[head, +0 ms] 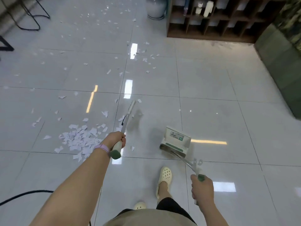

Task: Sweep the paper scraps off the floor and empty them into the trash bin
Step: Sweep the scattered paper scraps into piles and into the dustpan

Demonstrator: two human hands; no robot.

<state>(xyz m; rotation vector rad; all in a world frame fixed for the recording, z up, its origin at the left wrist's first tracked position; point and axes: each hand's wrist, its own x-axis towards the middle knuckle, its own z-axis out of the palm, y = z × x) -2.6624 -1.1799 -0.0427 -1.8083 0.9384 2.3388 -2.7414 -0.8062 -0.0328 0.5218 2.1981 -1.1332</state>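
My left hand grips the cream and green handle of a broom, whose blurred head reaches forward over the floor. A pile of white paper scraps lies just left of that hand. More scraps are scattered across the tiles far ahead. My right hand grips the metal handle of a white and green dustpan, which stands on the floor ahead and to the right. No trash bin is in view.
A dark wooden cubby shelf stands at the back right, with a grey-green sofa along the right side. A white vase sits beside the shelf. Black chair legs are at the back left. A black cable crosses the floor at lower left.
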